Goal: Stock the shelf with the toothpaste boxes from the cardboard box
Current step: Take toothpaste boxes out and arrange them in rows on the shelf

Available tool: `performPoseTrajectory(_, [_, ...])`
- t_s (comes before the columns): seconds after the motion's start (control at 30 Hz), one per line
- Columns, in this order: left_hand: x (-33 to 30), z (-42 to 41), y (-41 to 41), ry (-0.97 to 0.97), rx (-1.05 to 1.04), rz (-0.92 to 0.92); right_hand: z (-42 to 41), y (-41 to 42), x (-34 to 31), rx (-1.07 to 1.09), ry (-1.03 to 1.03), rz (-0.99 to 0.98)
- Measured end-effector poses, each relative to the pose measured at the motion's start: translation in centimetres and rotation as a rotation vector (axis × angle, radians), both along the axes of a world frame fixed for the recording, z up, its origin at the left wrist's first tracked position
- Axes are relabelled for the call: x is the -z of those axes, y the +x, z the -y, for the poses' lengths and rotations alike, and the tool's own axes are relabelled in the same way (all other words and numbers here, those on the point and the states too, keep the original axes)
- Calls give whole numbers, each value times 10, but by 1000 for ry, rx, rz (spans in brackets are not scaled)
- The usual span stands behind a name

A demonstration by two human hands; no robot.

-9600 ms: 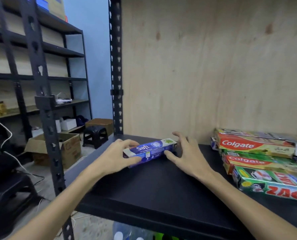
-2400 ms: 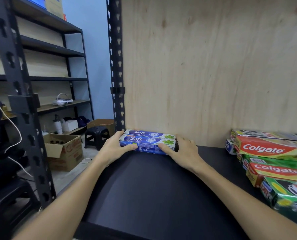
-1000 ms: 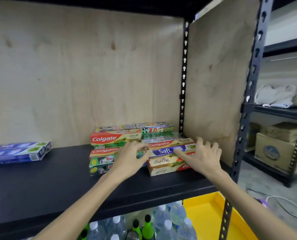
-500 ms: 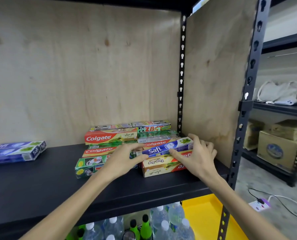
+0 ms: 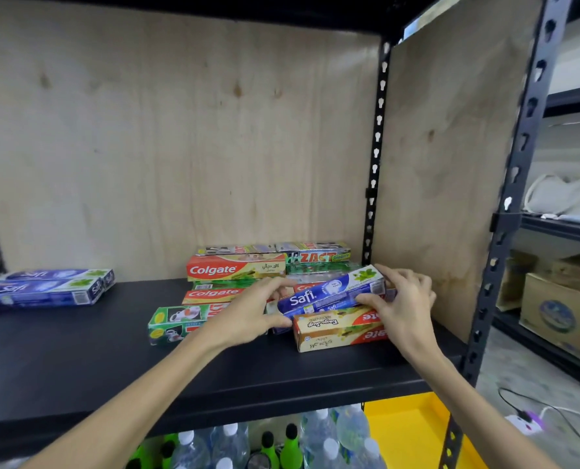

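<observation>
Currently, per the head view:

Safi box (image 5: 332, 293) axis: long axis runs left to right across the shelf, right end raised and a little farther back; the "Safi" name sits toward the left end and reads upright.
Safi box look: long, slim blue carton, white lettering, a white band with a green leaf motif at the right end; printed face tilted toward the camera.
Safi box place: at the right side of the shelf, on top of the pile, over the front Colgate box and touching it.
Left hand (image 5: 248, 316): grasps the left end of the Safi box, fingers over the top edge, thumb under the near edge.
Right hand (image 5: 405, 304): grasps the right end, fingers curled over the far top corner, thumb on the near face.
Front Colgate box (image 5: 339, 330): tan and red, lying flat, print upside down.
Pile (image 5: 236, 269): Colgate and ZACT boxes stacked flat against the back panel; a green box (image 5: 176, 321) lies at the front left of it.
Safi stack (image 5: 45, 287): blue boxes lying flat at the left, well apart from the pile.
Shelf (image 5: 112, 360): black board, plywood back and right side.
Bottles (image 5: 319, 438): on the level below, clear with white caps, beside green ones.
</observation>
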State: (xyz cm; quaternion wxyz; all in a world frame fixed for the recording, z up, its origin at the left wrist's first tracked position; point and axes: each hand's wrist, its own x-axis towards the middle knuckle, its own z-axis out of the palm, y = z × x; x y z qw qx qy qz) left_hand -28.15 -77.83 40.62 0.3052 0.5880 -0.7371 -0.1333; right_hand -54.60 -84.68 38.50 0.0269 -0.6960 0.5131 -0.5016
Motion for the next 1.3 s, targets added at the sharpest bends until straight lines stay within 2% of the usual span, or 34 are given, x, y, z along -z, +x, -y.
performPoseTrajectory(0.2, [-8, -4, -7, -128, 48, -280, -11, -3, -8, 59, -92, 66])
performPoseTrajectory(0.3, [-18, -14, -8, -212, 64, -315, -17, -4, -13, 62, -110, 89])
performPoseTrajectory(0.43, [-18, -43, 9, -289, 20, -277, -32, 11, -12, 40, -122, 48])
performPoseTrajectory(0.57, [-13, -83, 54, -267, -21, -280, -58, 56, -3, 24, -86, -20])
performPoseTrajectory(0.87, [-2, -191, 204, -239, -212, -205, -121, 209, 6, -131, -93, -196])
performPoseTrajectory(1.0, [0, -235, 267, -154, -322, -61, -142, 280, 10, -227, -133, -275])
performPoseTrajectory(1.07, [-2, -254, 299, -180, -381, -21, -152, 320, 7, -275, -119, -321])
performPoseTrajectory(1.2, [5, -262, 348, -159, -499, 45, -162, 382, 2, -286, -47, -464])
performPoseTrajectory(1.3, [18, -250, 377, -120, -598, 96, -153, 411, 5, -277, 5, -484])
